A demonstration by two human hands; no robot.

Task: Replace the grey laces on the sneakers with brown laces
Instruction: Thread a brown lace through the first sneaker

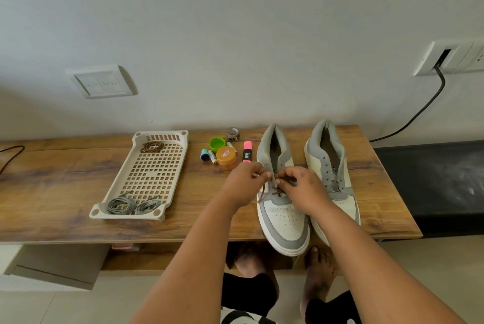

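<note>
Two grey-and-white sneakers stand side by side on the wooden table, toes toward me. On the left sneaker [282,218] a brown lace [275,188] runs through the lower eyelets. My left hand [243,184] pinches one part of that lace at the tongue. My right hand [301,187] pinches another part just beside it. The right sneaker [332,166] has no lace in its eyelets. In a cream perforated tray [146,174], two coiled grey laces [131,205] lie at the near end and a coiled brown lace [152,146] at the far end.
Between tray and sneakers stand an orange-lidded jar [226,158], a green cap [217,143], batteries [212,157], a pink highlighter [247,152] and a small tape roll [232,134]. A black cable [419,111] hangs from a wall socket at the right. The table edge [131,238] is near me.
</note>
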